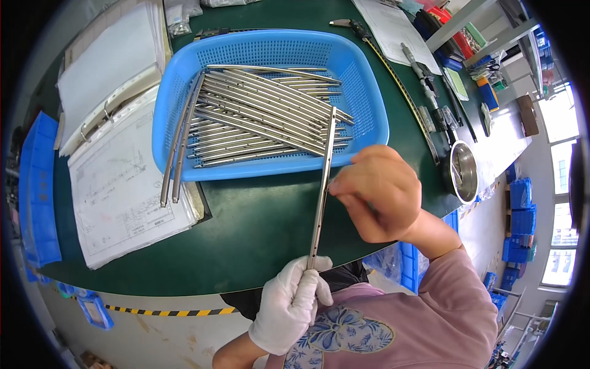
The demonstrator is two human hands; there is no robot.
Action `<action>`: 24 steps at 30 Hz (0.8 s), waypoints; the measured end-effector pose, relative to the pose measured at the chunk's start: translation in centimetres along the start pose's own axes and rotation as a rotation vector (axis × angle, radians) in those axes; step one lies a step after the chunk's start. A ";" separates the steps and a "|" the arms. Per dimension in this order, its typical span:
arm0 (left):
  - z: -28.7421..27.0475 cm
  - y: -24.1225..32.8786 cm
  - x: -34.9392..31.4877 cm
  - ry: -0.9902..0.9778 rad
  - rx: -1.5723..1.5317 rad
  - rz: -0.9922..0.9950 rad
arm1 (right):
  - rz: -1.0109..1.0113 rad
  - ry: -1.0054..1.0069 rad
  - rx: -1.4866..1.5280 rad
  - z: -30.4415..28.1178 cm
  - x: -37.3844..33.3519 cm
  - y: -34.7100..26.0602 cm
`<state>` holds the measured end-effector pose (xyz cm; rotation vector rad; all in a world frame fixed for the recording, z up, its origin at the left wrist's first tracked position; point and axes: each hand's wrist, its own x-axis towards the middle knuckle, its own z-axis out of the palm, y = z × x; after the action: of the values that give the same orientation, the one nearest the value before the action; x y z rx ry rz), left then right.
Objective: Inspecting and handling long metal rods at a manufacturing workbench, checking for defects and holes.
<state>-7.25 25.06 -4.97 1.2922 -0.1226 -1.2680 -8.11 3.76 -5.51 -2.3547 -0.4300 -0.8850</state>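
My left hand, in a white glove, is closed around the lower end of a slim metal rod with a row of small holes along it. The rod stands slanted, its upper end in front of the blue basket. My right hand, bare, is curled in a pinch with its fingertips at the rod's middle; whatever is between them is too small or hidden to make out. Many similar metal rods lie heaped in the basket. Two more rods lean over its left front rim.
An open ring binder with drawings lies left of the basket. On the right are a long caliper, a micrometer and a round metal bowl near the green table's edge. A blue bin stands far left.
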 end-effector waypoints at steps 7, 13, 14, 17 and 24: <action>0.1 -0.2 0.3 0.004 0.022 0.019 | -0.031 -0.015 -0.022 0.0 0.1 0.3; 0.0 0.2 0.5 0.004 0.021 0.027 | -0.037 -0.021 0.038 0.2 -1.1 -1.1; 0.1 0.2 0.4 0.004 0.017 0.026 | -0.002 -0.026 0.081 0.2 -1.2 -1.3; 0.1 0.1 0.5 0.007 0.019 0.033 | 0.000 -0.042 0.107 0.2 -1.3 -1.1; 0.4 0.2 0.7 0.012 0.024 0.051 | -0.065 -0.081 0.019 0.3 -1.0 -1.5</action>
<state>-7.09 24.24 -5.09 1.3093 -0.1613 -1.2183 -9.44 5.00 -5.78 -2.3767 -0.5484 -0.8134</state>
